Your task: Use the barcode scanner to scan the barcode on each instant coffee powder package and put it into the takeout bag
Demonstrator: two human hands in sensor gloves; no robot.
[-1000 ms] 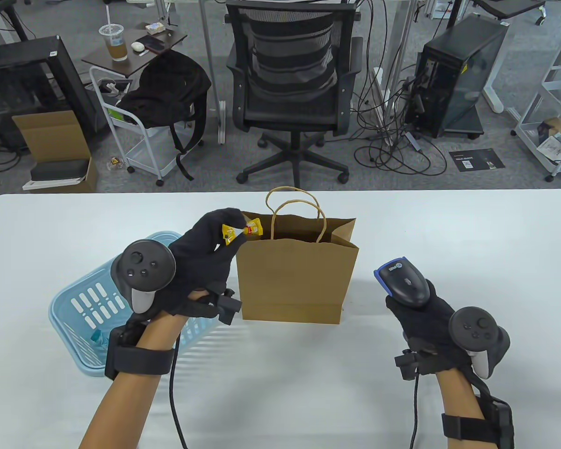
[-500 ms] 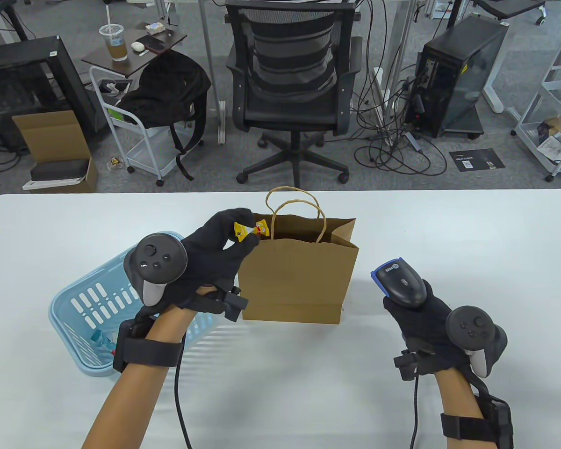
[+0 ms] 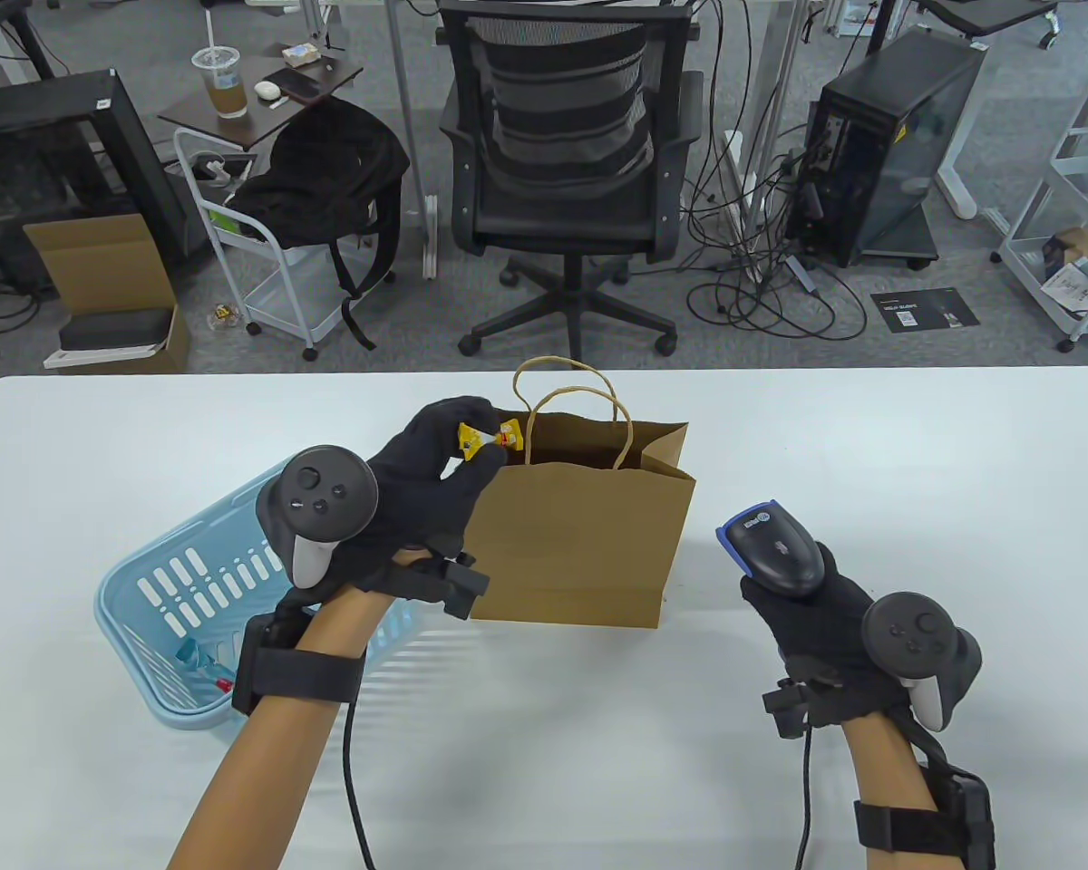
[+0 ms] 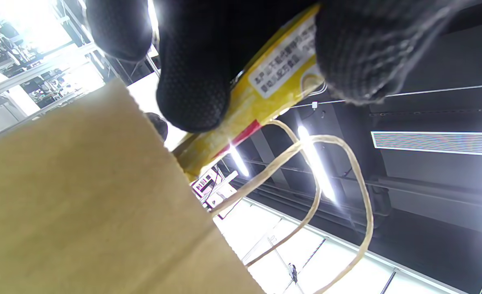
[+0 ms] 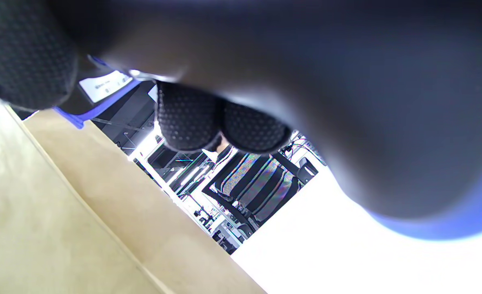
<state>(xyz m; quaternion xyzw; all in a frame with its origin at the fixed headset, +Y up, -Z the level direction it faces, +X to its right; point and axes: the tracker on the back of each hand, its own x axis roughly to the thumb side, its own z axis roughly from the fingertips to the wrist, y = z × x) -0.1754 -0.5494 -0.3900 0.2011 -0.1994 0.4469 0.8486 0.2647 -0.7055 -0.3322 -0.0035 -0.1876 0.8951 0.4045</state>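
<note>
A brown paper takeout bag (image 3: pixel 576 535) with twine handles stands open at the table's middle. My left hand (image 3: pixel 435 462) pinches a yellow instant coffee packet (image 3: pixel 488 438) right at the bag's upper left rim. In the left wrist view the packet (image 4: pixel 261 94) is clamped between my fingertips, its lower end behind the bag's edge (image 4: pixel 102 196). To the right of the bag my right hand (image 3: pixel 816 607) grips a black and blue barcode scanner (image 3: pixel 775 548), its head pointing up and left. The scanner body (image 5: pixel 347 102) fills the right wrist view.
A light blue plastic basket (image 3: pixel 181 589) lies at the left of the table under my left forearm, with a small packet (image 3: pixel 201 666) inside. A black office chair (image 3: pixel 567 172) stands behind the table's far edge.
My left hand has carried the coffee packet to the right, from beside the bag to its upper left rim. The right hand with the scanner has shifted slightly left.
</note>
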